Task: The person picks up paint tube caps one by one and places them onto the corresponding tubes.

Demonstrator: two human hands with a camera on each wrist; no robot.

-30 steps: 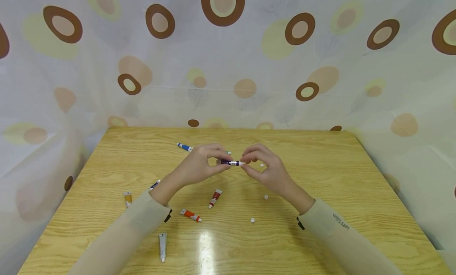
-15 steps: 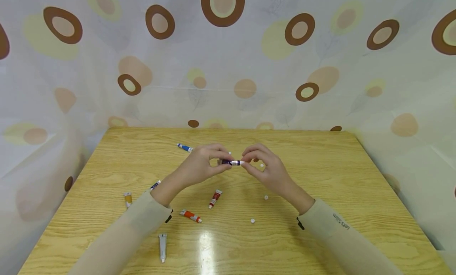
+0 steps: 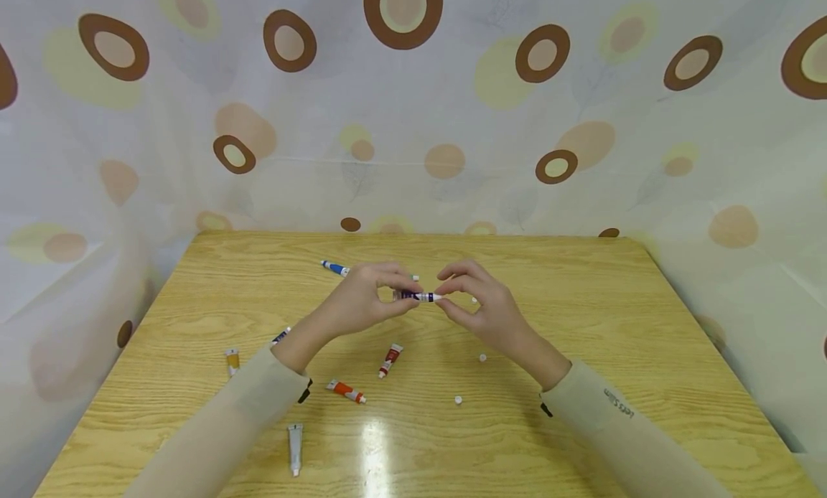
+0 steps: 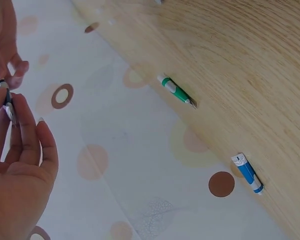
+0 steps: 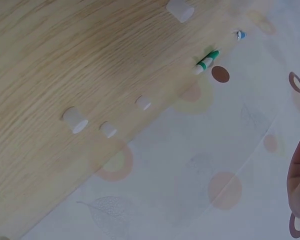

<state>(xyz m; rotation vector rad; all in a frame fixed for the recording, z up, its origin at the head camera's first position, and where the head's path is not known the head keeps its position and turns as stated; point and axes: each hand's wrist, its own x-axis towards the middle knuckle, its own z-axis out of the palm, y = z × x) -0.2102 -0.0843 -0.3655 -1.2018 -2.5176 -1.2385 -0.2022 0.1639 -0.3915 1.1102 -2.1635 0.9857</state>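
Observation:
Over the middle of the table, my left hand point(image 3: 375, 293) pinches a dark purple paint tube point(image 3: 413, 296) between thumb and fingers. The tube lies level, its white cap point(image 3: 438, 297) pointing right. Thumb and index finger of my right hand point(image 3: 481, 301) pinch that cap. In the left wrist view the same tube point(image 4: 9, 106) runs between the left hand point(image 4: 22, 170) and the right hand point(image 4: 2, 40), partly covered by fingers. Below the hands lie a red paint tube point(image 3: 390, 360) and an orange paint tube point(image 3: 346, 391).
A silver tube point(image 3: 295, 448), a yellow tube point(image 3: 232, 362) and a blue tube point(image 3: 334, 268) lie on the wooden table point(image 3: 581, 304). The green tube point(image 4: 176, 90) lies near the back edge. Several small white caps point(image 5: 75, 120) stand at the right. A patterned curtain point(image 3: 446, 125) surrounds the table.
The fingers of my right hand shift slightly at the cap, with the index finger a little lower and the others more spread. Everything on the table stays in place.

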